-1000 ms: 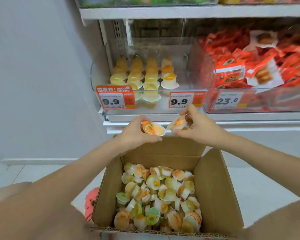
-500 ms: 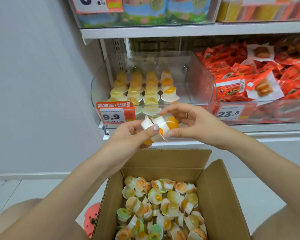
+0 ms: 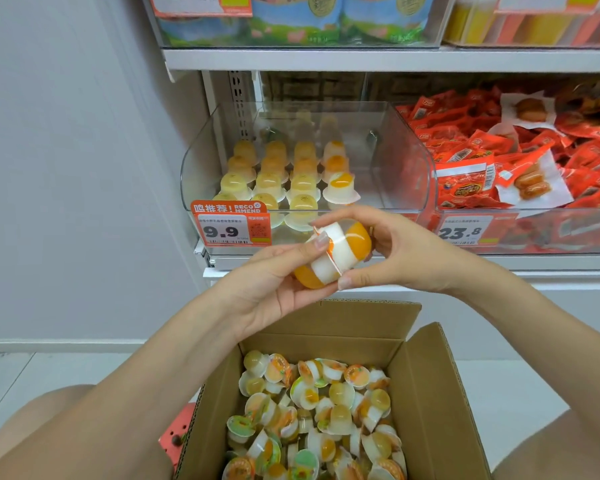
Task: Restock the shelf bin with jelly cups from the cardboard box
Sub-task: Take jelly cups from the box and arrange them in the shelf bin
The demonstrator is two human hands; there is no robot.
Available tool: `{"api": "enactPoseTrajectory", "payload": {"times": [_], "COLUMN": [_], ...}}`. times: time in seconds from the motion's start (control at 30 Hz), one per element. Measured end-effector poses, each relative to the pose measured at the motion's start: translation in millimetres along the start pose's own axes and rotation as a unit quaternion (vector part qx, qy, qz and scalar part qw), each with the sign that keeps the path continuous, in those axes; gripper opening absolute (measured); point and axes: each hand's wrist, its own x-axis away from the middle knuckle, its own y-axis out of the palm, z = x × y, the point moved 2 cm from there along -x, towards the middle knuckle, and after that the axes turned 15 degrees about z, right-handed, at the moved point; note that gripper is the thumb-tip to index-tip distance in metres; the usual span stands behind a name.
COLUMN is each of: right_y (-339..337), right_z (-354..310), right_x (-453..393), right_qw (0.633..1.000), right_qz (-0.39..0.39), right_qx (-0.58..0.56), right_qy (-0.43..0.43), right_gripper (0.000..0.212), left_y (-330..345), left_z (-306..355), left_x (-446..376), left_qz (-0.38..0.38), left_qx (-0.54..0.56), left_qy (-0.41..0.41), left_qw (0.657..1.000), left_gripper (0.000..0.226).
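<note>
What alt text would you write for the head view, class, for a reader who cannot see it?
Two hands, left hand and right hand, press two jelly cups lid to lid above an open cardboard box of cups, before a clear shelf bin holding rows of them.

I am in a shop, at a white shelf rack [image 3: 361, 58]. Clear plastic bins [image 3: 413, 161] hold goods in rows, and printed price tags [image 3: 227, 230] reading 9.9 and 23.8 hang on their fronts. Red snack packets [image 3: 520, 150] fill the neighbouring bin.
</note>
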Motion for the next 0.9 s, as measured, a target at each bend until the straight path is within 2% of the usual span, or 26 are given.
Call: {"api": "enactPoseTrajectory", "payload": {"times": [0.13,0.2,0.23,0.27,0.33,0.37,0.4,0.5,0.63,0.9], "right_y": [0,-10,-19,-30,-53,-61,-64,-58,-43,-28], "right_z": [1,-5,-6,-6,-4,-1,3,23,45,50], "right_x": [-1,-9,-17,-28,-56,-72,-87,-117,-128,-133], "right_qw": [0.999,0.996,0.991,0.983,0.957,0.945,0.936,0.904,0.88,0.878], "right_qz": [0.025,0.074,0.117,0.163,0.222,0.213,0.178,0.029,-0.089,-0.138], "right_qx": [0.031,0.045,0.052,0.073,0.18,0.245,0.301,0.423,0.462,0.453], "right_qy": [-0.015,-0.023,-0.025,-0.028,-0.038,-0.042,-0.042,-0.056,-0.065,-0.071], "right_gripper": [0.052,0.048,0.047,0.047,0.05,0.053,0.056,0.058,0.044,0.038], "left_y": [0,-1,-4,-10,-23,-31,-37,-51,-56,-63], "left_z": [-2,4,9,15,27,32,35,43,47,45], "left_x": [-5,-8,-12,-16,-26,-31,-36,-48,-54,-62], "left_qz": [-0.004,-0.007,0.006,0.036,0.116,0.145,0.164,0.173,0.146,0.137], "left_qx": [0.035,-0.002,-0.078,-0.191,-0.387,-0.425,-0.434,-0.44,-0.448,-0.464], "left_qy": [-0.046,-0.024,0.008,0.053,0.134,0.143,0.135,0.112,0.103,0.081], "left_qw": [0.998,1.0,0.997,0.979,0.905,0.882,0.875,0.874,0.876,0.872], "left_gripper": [0.022,0.038,0.049,0.056,0.051,0.045,0.039,0.032,0.029,0.034]}}
